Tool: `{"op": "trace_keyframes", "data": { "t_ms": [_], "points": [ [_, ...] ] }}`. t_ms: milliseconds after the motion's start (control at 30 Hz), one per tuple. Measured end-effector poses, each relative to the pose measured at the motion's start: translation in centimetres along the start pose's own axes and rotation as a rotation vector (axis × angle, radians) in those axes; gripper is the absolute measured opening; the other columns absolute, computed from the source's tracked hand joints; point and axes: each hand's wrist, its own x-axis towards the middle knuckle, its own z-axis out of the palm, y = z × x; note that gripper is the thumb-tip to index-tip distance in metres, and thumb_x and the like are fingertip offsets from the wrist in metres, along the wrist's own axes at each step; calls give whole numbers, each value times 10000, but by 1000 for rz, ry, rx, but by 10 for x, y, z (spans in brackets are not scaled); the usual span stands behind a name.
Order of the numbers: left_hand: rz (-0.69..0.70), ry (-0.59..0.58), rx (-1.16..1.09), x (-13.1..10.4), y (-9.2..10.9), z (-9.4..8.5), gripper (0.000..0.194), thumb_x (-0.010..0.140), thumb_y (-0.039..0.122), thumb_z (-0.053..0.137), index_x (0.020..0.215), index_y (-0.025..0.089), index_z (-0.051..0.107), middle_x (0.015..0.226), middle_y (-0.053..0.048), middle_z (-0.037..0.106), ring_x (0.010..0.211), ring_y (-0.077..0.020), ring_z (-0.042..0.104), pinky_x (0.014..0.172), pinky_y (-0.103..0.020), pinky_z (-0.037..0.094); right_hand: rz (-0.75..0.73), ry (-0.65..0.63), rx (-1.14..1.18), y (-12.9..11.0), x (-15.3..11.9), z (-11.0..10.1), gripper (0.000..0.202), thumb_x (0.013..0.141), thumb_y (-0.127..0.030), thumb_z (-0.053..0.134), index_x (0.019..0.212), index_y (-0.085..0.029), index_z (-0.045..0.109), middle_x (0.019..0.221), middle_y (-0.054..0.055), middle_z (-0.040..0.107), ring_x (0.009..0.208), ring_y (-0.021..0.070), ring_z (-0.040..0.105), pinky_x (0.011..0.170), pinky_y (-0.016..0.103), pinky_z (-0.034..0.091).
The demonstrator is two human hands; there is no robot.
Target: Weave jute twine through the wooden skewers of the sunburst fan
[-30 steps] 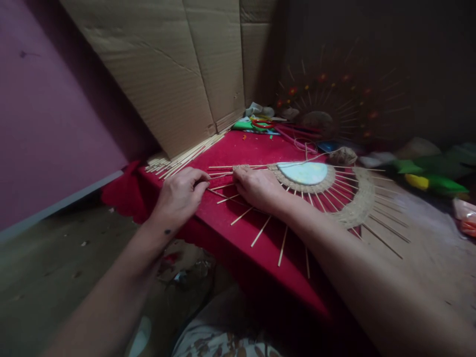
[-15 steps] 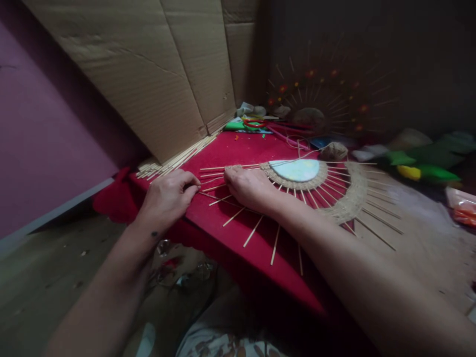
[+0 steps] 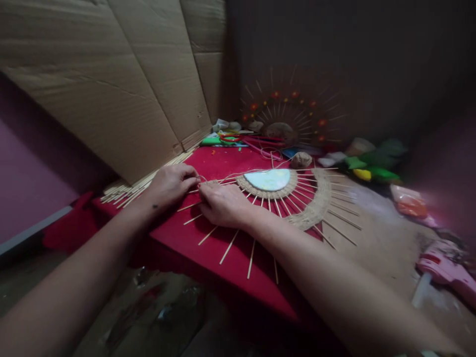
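Note:
A half-round piece of thin sticks with a woven twine band (image 3: 323, 201) lies on the red cloth (image 3: 208, 248). Its centre is a pale blue half disc (image 3: 267, 180) edged with twine. At its left end, my right hand (image 3: 225, 203) is closed on the sticks and the band's end, its fingertips partly hidden. Close beside it, my left hand (image 3: 171, 183) pinches the jute twine at the tips of the left sticks. A strand runs along the top edge to a ball of twine (image 3: 301, 159) behind the disc.
Loose sticks (image 3: 130, 191) lie under a leaning cardboard sheet (image 3: 111, 89) at left. Scissors with red handles (image 3: 230, 138) lie at the back. A similar sunburst piece with flowers (image 3: 284, 106) stands against the wall. A pink glue gun (image 3: 446, 270) is at right.
My left hand has moved from in front of the sticks up to their top left tips, near my right hand. The view has turned a little to the right.

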Motion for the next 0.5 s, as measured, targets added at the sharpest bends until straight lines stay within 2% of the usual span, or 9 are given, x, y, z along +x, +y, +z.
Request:
{"op": "trace_keyframes", "data": {
  "t_ms": [100, 233, 500],
  "points": [
    [-79, -50, 27, 13, 1, 3, 337, 769, 445, 427, 815, 219, 672, 849, -58, 716, 811, -228, 631, 734, -300, 447, -9, -1, 9, 1, 0, -1, 224, 872, -213, 406, 1020, -167, 568, 1026, 79, 692, 861, 227, 647, 560, 316, 417],
    [-140, -18, 47, 12, 1, 11, 359, 802, 447, 386, 826, 212, 656, 852, -71, 713, 802, -220, 627, 712, -292, 431, 0, -6, 25, 1, -1, -2, 223, 880, -205, 392, 1018, -188, 566, 1049, 65, 686, 891, 218, 648, 573, 307, 425],
    [-93, 4, 202, 8, 5, 19, 380, 879, 421, 318, 868, 207, 631, 852, -77, 709, 785, -229, 637, 660, -302, 404, 21, 17, 20, 1, -2, 0, 220, 872, -223, 412, 991, -201, 596, 1032, 66, 682, 863, 226, 653, 561, 302, 428]
  ]
}}
